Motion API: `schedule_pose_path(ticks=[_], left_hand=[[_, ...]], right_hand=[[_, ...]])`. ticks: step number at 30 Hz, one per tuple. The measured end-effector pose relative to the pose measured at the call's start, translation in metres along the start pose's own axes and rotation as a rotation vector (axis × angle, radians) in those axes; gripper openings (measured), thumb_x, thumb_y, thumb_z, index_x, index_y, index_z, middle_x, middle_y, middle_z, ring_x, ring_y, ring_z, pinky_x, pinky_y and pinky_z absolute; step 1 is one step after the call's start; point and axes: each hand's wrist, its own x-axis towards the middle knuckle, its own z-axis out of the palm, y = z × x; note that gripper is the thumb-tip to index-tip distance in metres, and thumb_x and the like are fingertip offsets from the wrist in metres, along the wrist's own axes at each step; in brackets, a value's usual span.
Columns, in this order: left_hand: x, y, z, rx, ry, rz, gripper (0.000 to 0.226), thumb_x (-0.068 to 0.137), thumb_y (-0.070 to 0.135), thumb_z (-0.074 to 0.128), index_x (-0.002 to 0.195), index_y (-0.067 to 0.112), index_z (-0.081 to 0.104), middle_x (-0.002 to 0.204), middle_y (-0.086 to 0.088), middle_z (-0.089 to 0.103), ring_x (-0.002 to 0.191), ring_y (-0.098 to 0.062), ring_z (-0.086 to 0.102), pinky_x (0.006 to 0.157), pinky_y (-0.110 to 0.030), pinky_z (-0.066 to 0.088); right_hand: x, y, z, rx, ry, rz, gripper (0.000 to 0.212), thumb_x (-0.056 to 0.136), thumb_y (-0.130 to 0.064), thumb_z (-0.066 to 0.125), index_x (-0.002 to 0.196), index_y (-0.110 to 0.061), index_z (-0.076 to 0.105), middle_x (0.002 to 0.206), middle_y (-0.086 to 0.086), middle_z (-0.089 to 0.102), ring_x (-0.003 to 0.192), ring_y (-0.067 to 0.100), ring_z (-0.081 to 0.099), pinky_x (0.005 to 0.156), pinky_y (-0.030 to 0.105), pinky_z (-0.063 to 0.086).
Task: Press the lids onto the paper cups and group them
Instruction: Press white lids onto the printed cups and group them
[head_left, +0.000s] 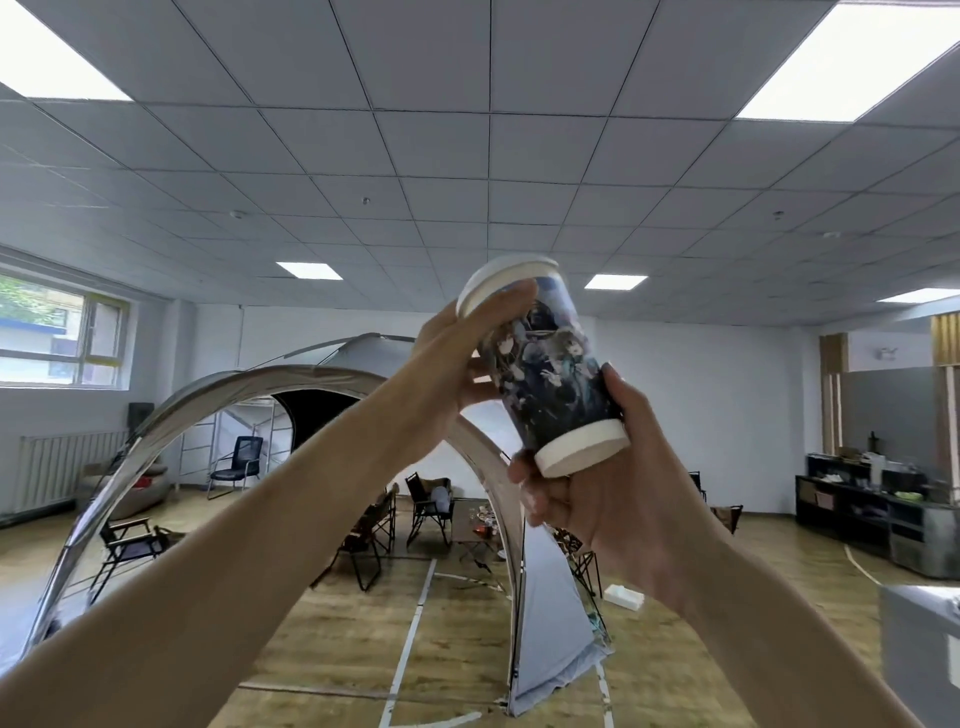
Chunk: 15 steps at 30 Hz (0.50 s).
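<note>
With your right hand (597, 499) gripping the base of the tilted paper cup (553, 374) held in mid-air, press your left hand (452, 374), clasped round the white lid (506, 283), evenly around the rim until it seats.

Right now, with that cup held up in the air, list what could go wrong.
1. The cup is tilted and held high above the floor. If the right hand slips at the cup's base, the cup would likely fall.
2. The left hand grips just under the lid. An uneven squeeze there could dent the paper wall or seat the lid on one side only. Whether the lid is fully on cannot be told.
</note>
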Motion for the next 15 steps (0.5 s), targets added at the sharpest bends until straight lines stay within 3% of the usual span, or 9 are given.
schedule_pose_path(ticks=[2,5,10,13,15], left_hand=[[0.001,-0.004,0.0,0.074,0.08,-0.013,0.07,0.063,0.063,0.079,0.118,0.022,0.065,0.1,-0.001,0.078,0.082,-0.011,0.077,0.066,-0.026,0.061],[0.002,-0.01,-0.001,0.118,0.081,-0.152,0.079,0.064,0.07,0.08,0.122,0.018,0.064,0.109,-0.008,0.075,0.089,-0.019,0.077,0.068,-0.028,0.062],[0.003,-0.011,-0.007,-0.026,-0.004,-0.091,0.068,0.078,0.053,0.079,0.132,0.014,0.064,0.124,-0.014,0.07,0.112,-0.03,0.071,0.081,-0.038,0.062],[0.003,-0.015,-0.002,-0.005,0.054,-0.059,0.076,0.069,0.056,0.076,0.13,0.013,0.065,0.119,-0.013,0.073,0.103,-0.025,0.075,0.081,-0.038,0.064],[0.001,-0.017,0.002,0.02,0.11,-0.021,0.081,0.063,0.059,0.075,0.128,0.013,0.064,0.11,-0.01,0.074,0.089,-0.015,0.077,0.074,-0.032,0.064]], right_hand=[[-0.001,-0.005,-0.004,0.022,-0.001,0.051,0.067,0.092,-0.064,0.049,0.112,-0.007,0.078,0.106,0.028,0.074,0.068,0.029,0.071,0.062,0.035,0.062],[0.0,-0.01,-0.001,-0.073,0.045,0.042,0.067,0.091,-0.059,0.055,0.13,-0.004,0.061,0.106,0.03,0.073,0.065,0.029,0.068,0.061,0.037,0.062],[-0.003,-0.017,0.002,0.139,0.022,0.092,0.069,0.096,-0.059,0.049,0.114,0.005,0.067,0.086,0.021,0.07,0.054,0.02,0.061,0.053,0.031,0.059],[-0.003,-0.016,0.0,0.081,0.052,0.06,0.074,0.094,-0.066,0.048,0.111,0.003,0.069,0.086,0.023,0.071,0.058,0.025,0.066,0.054,0.034,0.06],[-0.003,-0.013,-0.002,-0.053,0.126,-0.015,0.071,0.089,-0.069,0.052,0.115,-0.005,0.07,0.089,0.025,0.072,0.063,0.028,0.069,0.056,0.037,0.061]])
